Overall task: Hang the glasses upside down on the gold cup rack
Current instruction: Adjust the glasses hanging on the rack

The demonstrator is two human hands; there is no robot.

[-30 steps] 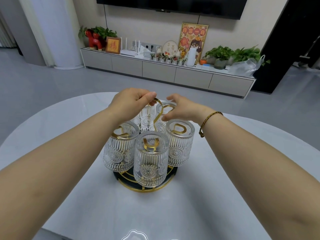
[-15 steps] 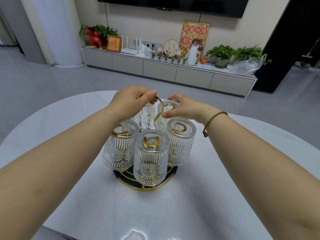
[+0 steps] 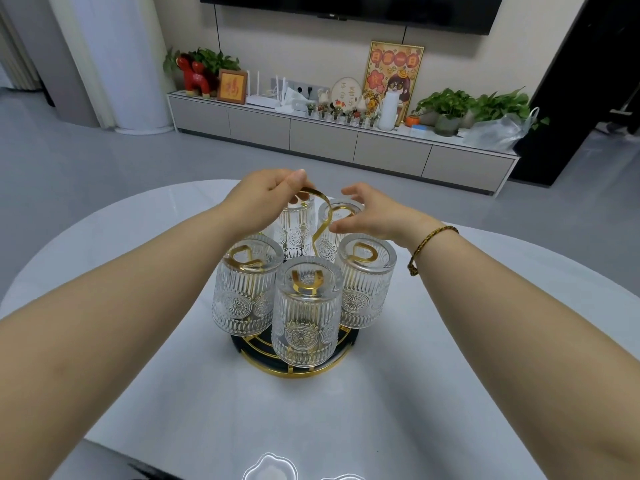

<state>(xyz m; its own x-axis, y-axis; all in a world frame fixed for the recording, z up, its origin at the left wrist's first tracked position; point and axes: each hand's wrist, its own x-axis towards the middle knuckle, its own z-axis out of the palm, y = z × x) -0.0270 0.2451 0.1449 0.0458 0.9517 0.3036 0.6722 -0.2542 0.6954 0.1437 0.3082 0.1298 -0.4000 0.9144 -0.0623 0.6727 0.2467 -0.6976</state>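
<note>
Rack: we see five glasses on it, mouths down, ringed round its gold handle; the base sits mid-table.
Near glass: at 6 o'clock of the handle, its neighbours at 9 and 3, two more at 12.
Left hand: we find it curled, pinching the handle's top loop.
Right hand: half open, fingers spread, holding nothing, just above the far right glass; whether it touches, we cannot tell.
Table: bare room on every side; the rim curves well off at 9 and 3.
</note>
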